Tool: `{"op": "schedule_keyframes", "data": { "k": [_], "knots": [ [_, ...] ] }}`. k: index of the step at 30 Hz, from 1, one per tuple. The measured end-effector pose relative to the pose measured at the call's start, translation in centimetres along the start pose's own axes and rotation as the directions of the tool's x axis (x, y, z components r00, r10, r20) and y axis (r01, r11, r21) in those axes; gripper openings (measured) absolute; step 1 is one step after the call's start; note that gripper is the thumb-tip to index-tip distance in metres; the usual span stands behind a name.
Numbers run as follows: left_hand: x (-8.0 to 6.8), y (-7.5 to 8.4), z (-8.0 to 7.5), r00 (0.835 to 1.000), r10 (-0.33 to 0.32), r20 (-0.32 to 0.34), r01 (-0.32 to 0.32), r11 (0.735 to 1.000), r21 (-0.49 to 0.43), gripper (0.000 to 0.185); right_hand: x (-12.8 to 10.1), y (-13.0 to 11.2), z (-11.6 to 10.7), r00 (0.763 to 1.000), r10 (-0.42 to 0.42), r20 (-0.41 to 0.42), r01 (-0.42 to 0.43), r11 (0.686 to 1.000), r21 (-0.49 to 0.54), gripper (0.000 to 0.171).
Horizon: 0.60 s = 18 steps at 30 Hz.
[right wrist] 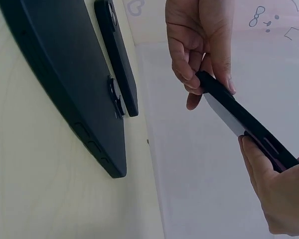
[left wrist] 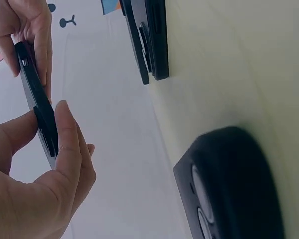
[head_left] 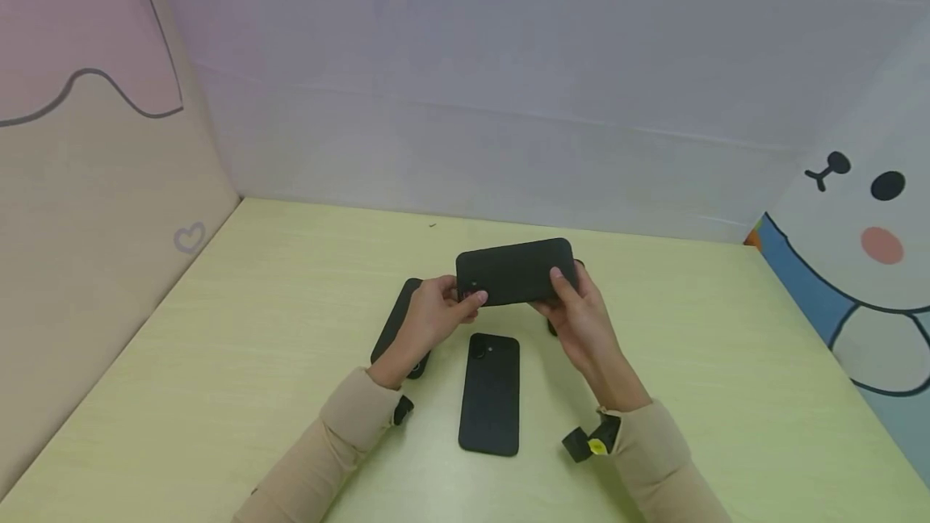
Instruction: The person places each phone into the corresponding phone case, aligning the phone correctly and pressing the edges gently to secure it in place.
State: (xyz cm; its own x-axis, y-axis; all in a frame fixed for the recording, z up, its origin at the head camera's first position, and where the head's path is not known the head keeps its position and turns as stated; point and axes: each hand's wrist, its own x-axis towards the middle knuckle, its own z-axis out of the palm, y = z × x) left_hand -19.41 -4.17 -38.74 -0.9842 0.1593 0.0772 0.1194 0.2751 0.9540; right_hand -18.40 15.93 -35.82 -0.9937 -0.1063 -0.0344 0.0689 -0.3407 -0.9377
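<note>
Head view: pale green table (head_left: 218,394), papered walls (head_left: 508,103)

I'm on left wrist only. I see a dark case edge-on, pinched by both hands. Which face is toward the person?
Observer: In the head view the held case is turned sideways with its plain back toward the person. The left hand grips one end and the right hand the other.
Operator: What's under it?
Observer: A second case lies flat on the table, nearer the person.
Operator: Any others?
Observer: A third case lies partly hidden under the left hand.
</note>
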Motion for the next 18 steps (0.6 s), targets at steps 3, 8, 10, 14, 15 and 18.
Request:
{"op": "schedule_keyframes", "data": {
  "k": [3, 8, 10, 14, 15, 18],
  "knots": [
    [0.08, 0.12, -0.14, 1.000, -0.012, 0.006, 0.012, 1.000, -0.011, 0.024, 0.10, 0.01, -0.02, 1.000, 0.006, -0.003, -0.006, 1.000, 0.016, 0.043],
    [0.24, 0.32, -0.16, 1.000, -0.010, 0.019, 0.011, 0.998, -0.065, 0.024, 0.10, -0.06, -0.16, 1.000, 0.014, -0.003, -0.013, 0.999, 0.034, 0.042],
    [0.30, 0.34, -0.16, 1.000, -0.013, 0.024, 0.015, 0.997, -0.081, 0.023, 0.09, -0.07, -0.21, 1.000, 0.017, 0.002, -0.017, 0.999, 0.039, 0.043],
    [0.39, 0.31, -0.25, 0.999, -0.033, 0.041, 0.038, 0.993, -0.112, 0.024, 0.12, -0.08, -0.31, 1.000, 0.022, 0.010, -0.023, 0.998, 0.054, 0.047],
    [0.42, 0.30, -0.29, 0.998, -0.039, 0.044, 0.044, 0.993, -0.114, 0.025, 0.14, -0.08, -0.36, 1.000, 0.022, 0.011, -0.023, 0.998, 0.055, 0.048],
    [0.51, 0.29, -0.40, 0.997, -0.053, 0.047, 0.058, 0.993, -0.106, 0.025, 0.18, -0.14, -0.41, 1.000, 0.017, 0.014, -0.018, 0.998, 0.057, 0.051]
  ]
}}
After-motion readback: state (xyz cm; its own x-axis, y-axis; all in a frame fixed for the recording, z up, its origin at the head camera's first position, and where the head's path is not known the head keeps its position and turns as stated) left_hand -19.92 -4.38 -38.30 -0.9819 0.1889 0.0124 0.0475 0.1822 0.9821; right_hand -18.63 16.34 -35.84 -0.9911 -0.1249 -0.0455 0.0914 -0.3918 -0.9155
